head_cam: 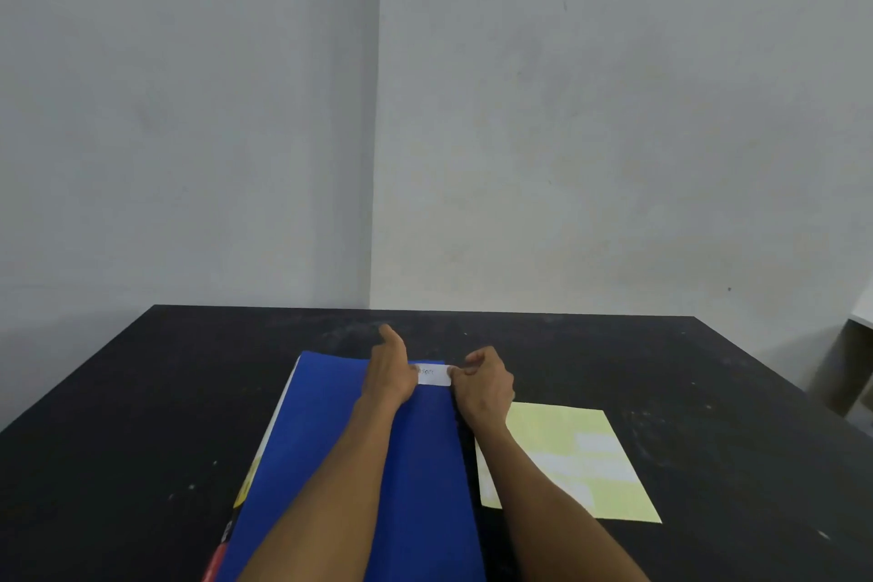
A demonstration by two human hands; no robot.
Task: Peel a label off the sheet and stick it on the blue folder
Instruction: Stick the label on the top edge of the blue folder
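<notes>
A blue folder [330,440] lies lengthwise on the black table in front of me. A white label [434,376] with small writing sits at the folder's far right corner. My left hand [389,373] rests flat on the folder with its fingers stretched out, touching the label's left end. My right hand [484,385] is curled, its fingertips pinching or pressing the label's right end. The pale yellow label sheet [581,458] lies flat to the right of the folder, with white labels on it, partly under my right forearm.
The black table [141,416] stands in a corner of grey walls. Something with red, yellow and white edges [245,487] pokes out from under the folder's left side. A white piece of furniture [857,345] stands at the right edge.
</notes>
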